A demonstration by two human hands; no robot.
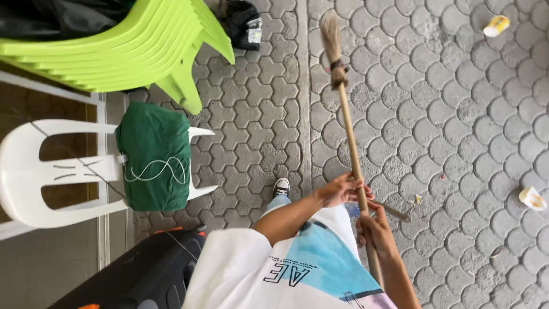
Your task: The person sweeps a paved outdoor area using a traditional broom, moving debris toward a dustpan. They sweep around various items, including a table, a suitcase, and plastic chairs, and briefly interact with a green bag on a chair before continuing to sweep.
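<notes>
Both my hands grip a long wooden broom stick [351, 143] that runs up across the grey paving. Its pale bristle head [331, 33] is tied with a dark binding and rests on the stones far from me. My left hand [342, 189] wraps the stick higher up. My right hand [374, 228] holds it lower, closer to my body. A thin dark rod [396, 212] pokes out beside my right hand. My white and blue shirt [297, 266] fills the bottom of the view, with one shoe [281, 186] just above it.
Stacked lime-green plastic chairs [131, 51] stand at the top left. Below them a white plastic chair [40, 171] carries a green bundle [155, 155]. A black case [143, 274] sits at the bottom left and a black bag [243, 23] at the top. Crumpled cups [496, 26] [532, 198] lie on the paving.
</notes>
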